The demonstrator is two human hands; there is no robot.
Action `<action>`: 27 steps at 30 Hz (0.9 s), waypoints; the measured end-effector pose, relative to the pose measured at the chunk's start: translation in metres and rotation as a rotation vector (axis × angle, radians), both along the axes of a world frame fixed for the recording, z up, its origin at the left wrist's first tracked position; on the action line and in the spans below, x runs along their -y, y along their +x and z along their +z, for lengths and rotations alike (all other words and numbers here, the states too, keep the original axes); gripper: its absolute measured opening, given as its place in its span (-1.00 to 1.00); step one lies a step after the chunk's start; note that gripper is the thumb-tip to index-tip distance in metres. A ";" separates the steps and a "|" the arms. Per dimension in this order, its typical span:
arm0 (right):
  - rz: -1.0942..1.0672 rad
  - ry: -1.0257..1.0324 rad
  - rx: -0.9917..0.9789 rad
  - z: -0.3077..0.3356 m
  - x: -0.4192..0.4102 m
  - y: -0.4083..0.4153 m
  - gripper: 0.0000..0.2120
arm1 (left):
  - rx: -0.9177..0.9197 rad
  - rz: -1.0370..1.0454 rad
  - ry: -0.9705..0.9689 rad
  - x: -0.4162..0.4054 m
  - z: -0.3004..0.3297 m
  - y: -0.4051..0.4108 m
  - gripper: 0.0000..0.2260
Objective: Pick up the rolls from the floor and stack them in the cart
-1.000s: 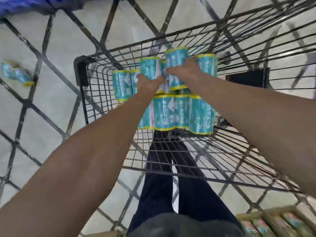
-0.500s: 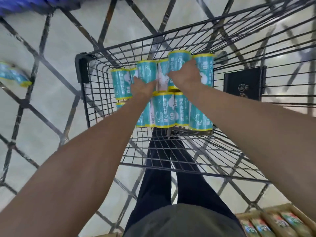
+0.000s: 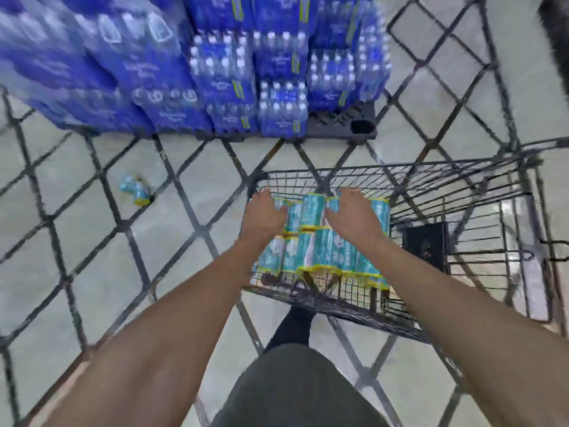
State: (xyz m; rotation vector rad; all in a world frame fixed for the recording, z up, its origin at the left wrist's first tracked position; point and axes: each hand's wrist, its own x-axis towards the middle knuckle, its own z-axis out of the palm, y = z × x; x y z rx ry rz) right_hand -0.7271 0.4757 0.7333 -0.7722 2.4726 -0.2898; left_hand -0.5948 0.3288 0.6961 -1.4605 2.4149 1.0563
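Change: both hands have flattened out on the stack since a second ago, where they were curled at the upper rolls; the view has also tipped up, so the pallet of water now fills the top.
Water packs (image 3: 215, 66): blue shrink-wrapped bottles stacked on a dark pallet at 12 o'clock, blurred on the left.
Floor (image 3: 77, 241): pale tiles with dark diagonal lines, all around the cart.
Cart (image 3: 462, 186): black wire basket at 3 o'clock, with a dark box (image 3: 426, 246) inside it, beside the stack.
Rolls in the cart (image 3: 311, 245): teal rolls with yellow ends, two tiers, packed against the cart's near-left corner.
Left hand (image 3: 264, 215): fingers straight and released, palm resting on the top tier's left end.
Right hand (image 3: 351, 215): fingers straight and released, pressing the top tier's right part.
Rolls on the floor (image 3: 135, 191): a small teal cluster at 10 o'clock, well apart from the cart; the count is too blurred to tell.
Progress: by my judgement mostly done; the stack is being squared up, and that last cluster is left to fetch.
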 end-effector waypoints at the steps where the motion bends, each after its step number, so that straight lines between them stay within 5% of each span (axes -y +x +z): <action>1: 0.069 0.017 -0.046 0.012 0.000 0.014 -0.48 | 0.006 -0.002 -0.028 -0.001 0.018 0.016 -0.49; 13: 0.479 -0.066 -0.277 0.128 0.034 0.206 -0.59 | 0.152 0.015 -0.369 0.002 0.137 0.254 -0.55; 27: 0.731 -0.108 -0.263 0.096 0.245 0.423 -0.44 | 0.266 0.179 -0.449 0.164 0.139 0.499 -0.60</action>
